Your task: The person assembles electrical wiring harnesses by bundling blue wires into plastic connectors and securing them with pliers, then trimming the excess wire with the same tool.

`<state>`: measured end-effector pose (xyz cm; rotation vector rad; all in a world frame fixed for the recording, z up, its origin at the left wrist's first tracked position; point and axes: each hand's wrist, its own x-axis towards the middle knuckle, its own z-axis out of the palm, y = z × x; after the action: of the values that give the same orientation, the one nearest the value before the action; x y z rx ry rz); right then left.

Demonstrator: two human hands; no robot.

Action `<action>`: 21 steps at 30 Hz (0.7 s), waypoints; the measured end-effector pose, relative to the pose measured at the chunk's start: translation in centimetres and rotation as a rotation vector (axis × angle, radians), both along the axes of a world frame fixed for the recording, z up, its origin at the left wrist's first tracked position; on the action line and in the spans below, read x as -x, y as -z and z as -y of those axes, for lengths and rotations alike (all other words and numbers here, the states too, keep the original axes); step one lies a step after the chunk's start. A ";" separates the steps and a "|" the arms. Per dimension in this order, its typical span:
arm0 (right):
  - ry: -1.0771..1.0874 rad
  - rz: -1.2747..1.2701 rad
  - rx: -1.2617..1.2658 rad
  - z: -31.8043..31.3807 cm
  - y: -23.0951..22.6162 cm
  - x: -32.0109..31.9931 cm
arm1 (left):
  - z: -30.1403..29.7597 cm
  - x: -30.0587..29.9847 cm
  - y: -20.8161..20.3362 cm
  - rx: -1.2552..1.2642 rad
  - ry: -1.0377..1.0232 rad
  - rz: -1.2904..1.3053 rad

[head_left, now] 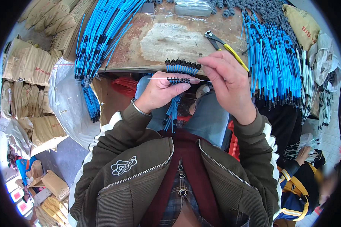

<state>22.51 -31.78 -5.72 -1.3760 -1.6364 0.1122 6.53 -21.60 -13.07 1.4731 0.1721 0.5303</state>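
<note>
My left hand [157,90] is closed around a small bundle of blue rods [182,69] with black ends. The black ends fan out in a row above my fingers, and the lower part of the bundle hangs between my knees. A thin straight wire [155,78] runs crosswise over the bundle, by a row of black bands under my left thumb. My right hand [231,83] is at the bundle's right side, fingers curled together. Its index fingertip is close to the rightmost black end, and the wire's right end reaches toward its fingers. What they pinch is too small to tell.
End-cutting pliers [231,53] with yellow handles lie on the worn wooden table [174,43]. Blue rods are piled at left [102,34] and right [271,56]. Grey parts [269,15] lie behind. Paper sacks [30,62] stand at left; another person [297,181] works at lower right.
</note>
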 end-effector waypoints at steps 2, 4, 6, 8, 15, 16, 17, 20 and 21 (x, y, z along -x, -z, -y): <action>0.025 0.019 -0.019 0.2 0.0 0.4 | 0.0 -0.1 0.1 0.010 -0.004 -0.004; 0.046 0.004 -0.022 0.5 0.1 0.8 | 0.2 -0.1 0.3 -0.006 -0.029 0.018; 0.055 -0.002 -0.025 0.5 0.1 0.9 | 0.2 0.0 0.3 -0.015 -0.042 0.030; 0.042 -0.005 -0.025 0.2 0.2 0.8 | 0.0 0.0 0.0 -0.032 -0.033 0.013; 0.040 0.032 -0.040 -0.1 -0.2 0.9 | 0.1 0.4 -0.5 -0.019 -0.026 -0.024; 0.035 0.046 -0.039 -0.1 -0.2 0.9 | 0.1 0.4 -0.6 -0.005 -0.027 -0.020; 0.031 0.060 -0.037 0.0 -0.2 0.9 | 0.2 0.5 -0.7 0.010 -0.026 -0.016; -0.008 -0.032 0.020 -0.1 -0.4 0.6 | -0.1 0.5 -0.6 -0.002 0.002 0.009; -0.028 -0.078 0.050 -0.1 -0.5 0.6 | -0.1 0.5 -0.6 -0.008 0.017 0.021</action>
<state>21.88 -31.64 -5.21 -1.3697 -1.5971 0.2216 6.02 -21.50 -12.49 1.4753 0.1409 0.5336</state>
